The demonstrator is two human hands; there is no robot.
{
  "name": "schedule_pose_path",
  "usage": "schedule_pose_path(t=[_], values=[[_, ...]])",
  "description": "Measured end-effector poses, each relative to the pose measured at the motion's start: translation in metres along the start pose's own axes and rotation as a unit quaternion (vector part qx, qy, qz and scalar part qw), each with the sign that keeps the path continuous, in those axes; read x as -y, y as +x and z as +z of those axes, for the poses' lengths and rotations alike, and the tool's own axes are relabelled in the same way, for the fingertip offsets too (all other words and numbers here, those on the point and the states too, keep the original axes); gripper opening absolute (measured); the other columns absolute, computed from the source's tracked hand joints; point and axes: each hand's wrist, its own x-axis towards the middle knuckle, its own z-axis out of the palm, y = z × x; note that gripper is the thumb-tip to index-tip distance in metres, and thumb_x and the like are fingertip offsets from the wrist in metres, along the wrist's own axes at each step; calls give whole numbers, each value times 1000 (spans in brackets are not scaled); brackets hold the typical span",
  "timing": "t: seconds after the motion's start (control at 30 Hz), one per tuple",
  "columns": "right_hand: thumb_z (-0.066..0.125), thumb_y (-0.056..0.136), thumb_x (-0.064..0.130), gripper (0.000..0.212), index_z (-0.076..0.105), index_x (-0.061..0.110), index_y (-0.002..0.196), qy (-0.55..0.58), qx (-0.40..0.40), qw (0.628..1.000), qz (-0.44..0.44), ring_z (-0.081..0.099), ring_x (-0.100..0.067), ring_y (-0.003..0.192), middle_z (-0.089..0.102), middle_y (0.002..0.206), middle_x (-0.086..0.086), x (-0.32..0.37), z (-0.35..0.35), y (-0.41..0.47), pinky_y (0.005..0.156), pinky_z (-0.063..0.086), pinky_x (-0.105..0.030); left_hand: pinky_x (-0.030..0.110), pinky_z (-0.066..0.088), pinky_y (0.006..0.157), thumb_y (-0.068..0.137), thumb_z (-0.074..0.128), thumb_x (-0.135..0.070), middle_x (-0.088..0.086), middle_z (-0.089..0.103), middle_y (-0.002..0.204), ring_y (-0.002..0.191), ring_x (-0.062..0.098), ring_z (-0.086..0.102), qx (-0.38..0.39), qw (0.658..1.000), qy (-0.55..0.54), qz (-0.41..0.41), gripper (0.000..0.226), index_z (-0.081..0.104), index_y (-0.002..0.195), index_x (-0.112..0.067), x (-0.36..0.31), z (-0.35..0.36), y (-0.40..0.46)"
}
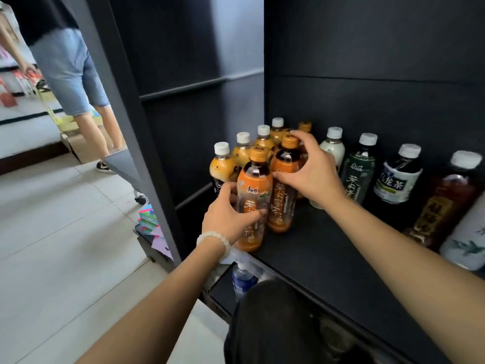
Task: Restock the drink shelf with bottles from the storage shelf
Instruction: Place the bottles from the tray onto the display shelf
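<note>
Two orange-capped tea bottles stand at the front left of a black shelf [315, 253]. My left hand [228, 214] wraps the nearer orange bottle [253, 195] low on its label. My right hand [312, 169] grips the second orange bottle [284, 179] just behind it, fingers over its shoulder and cap. Behind them stands a row of white-capped yellow-orange bottles [223, 166]. More orange-capped bottles are partly hidden by my right hand.
To the right stand a pale bottle [333, 148], a green tea bottle [359, 172], an oolong bottle [399, 177], a dark brown bottle [443, 195] and a white bottle [467, 240]. A water bottle [242, 279] sits on the shelf below. Another person's legs [86, 106] stand on the tiled floor at left.
</note>
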Motion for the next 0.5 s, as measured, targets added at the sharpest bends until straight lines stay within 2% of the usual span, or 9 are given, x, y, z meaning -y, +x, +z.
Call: schedule_pose_path(t=[0.13,0.37,0.5], values=[[83,66,29,80,41,31,135,6,4,1000,3,52,-15,122,56,131,3,-18,19,12,102,44,-34,30,53,78,65,81,-45,-18,59,97,92,6,60,4,1000,9,-2,58,43,110,-40,11,8,11],[83,67,27,83,40,24,139,-7,2,1000,-3,48,-16,125,53,134,-2,-34,42,25,104,42,-33,31,52,86,65,80,-47,-14,62,111,99,6,59,-5,1000,-6,-16,68,46,123,-37,28,12,28],[78,73,30,83,34,27,143,-24,45,999,-9,41,-16,129,45,139,-3,-32,49,32,103,33,-26,31,53,85,65,80,-49,-15,62,109,100,5,60,3,1000,-10,-27,69,45,123,-37,34,7,27]])
